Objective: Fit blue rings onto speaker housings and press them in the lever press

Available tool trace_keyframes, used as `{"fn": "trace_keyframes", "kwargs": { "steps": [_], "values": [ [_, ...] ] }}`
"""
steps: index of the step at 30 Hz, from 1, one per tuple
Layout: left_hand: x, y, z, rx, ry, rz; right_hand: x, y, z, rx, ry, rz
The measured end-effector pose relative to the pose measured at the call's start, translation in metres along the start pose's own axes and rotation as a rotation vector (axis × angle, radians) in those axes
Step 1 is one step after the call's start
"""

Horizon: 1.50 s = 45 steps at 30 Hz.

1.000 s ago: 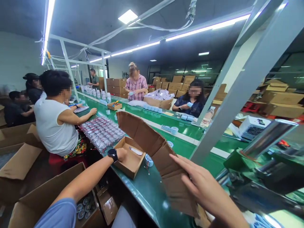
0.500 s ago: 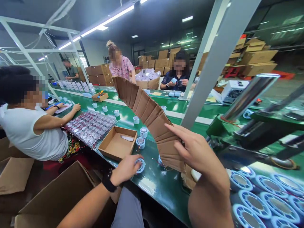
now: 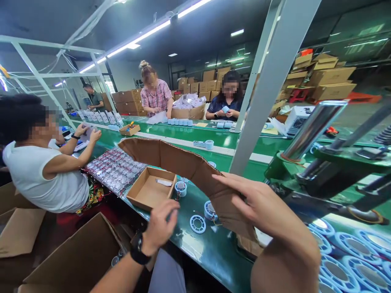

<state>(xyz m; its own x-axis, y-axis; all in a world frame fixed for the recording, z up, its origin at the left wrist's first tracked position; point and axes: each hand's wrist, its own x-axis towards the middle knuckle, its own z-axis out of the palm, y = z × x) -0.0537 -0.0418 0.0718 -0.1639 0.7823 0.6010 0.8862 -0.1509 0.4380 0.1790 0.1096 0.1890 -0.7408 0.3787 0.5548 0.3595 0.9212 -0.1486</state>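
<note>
My right hand (image 3: 247, 201) grips the lower right part of a long, creased brown cardboard strip (image 3: 180, 158), its index finger stretched along the upper edge. The thumb's hold is hidden. The strip arches leftward over the green bench (image 3: 189, 248). My left hand (image 3: 161, 224), with a black wristband, hovers at the bench's near edge with its fingers apart and nothing in them. To its right lies a flat light-blue ring (image 3: 198, 224). Beside the ring stands a light-blue round part with wires (image 3: 210, 210), partly covered by the strip. Another such part (image 3: 181, 188) stands near the shallow box.
A shallow cardboard box (image 3: 151, 189) holds a pale slip. Many blue round parts (image 3: 339, 272) crowd the right, below a green press with a metal cylinder (image 3: 314, 130). An open carton (image 3: 76, 252) stands lower left. A co-worker in white (image 3: 36, 171) sits left; others work across.
The cardboard strip has swung down and leftward in my right hand. My left hand has come off the blue ring and drawn back toward me; the ring now lies on the bench.
</note>
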Motion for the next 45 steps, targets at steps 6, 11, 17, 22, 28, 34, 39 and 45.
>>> {"fn": "trace_keyframes", "kwargs": {
  "steps": [6, 11, 17, 22, 28, 34, 39, 45],
  "values": [
    [0.025, -0.074, -0.103, 0.138, 0.850, -0.105, 0.010, -0.006, 0.002, 0.039, -0.072, -0.033],
    [0.041, -0.144, -0.142, -0.321, 0.453, -0.296, 0.016, -0.009, 0.011, 0.100, -0.162, -0.055],
    [0.053, -0.163, -0.131, -0.433, 0.290, -0.388, 0.021, -0.009, 0.017, 0.187, -0.186, -0.004],
    [0.043, -0.129, -0.103, -0.315, 0.122, -0.377, 0.030, -0.004, 0.024, 0.252, -0.099, 0.190],
    [0.041, -0.097, -0.080, -0.390, -0.163, -0.258, 0.040, -0.012, 0.038, 0.267, -0.078, 0.302],
    [0.040, -0.099, -0.068, -0.322, -0.171, -0.241, 0.043, -0.026, 0.045, 0.317, -0.063, 0.261],
    [0.037, -0.108, -0.065, -0.211, -0.068, -0.237, 0.044, -0.040, 0.047, 0.391, -0.113, 0.205],
    [0.037, -0.129, -0.077, -0.188, 0.039, -0.260, 0.078, -0.056, 0.042, 0.355, -0.128, 0.243]
  ]
}}
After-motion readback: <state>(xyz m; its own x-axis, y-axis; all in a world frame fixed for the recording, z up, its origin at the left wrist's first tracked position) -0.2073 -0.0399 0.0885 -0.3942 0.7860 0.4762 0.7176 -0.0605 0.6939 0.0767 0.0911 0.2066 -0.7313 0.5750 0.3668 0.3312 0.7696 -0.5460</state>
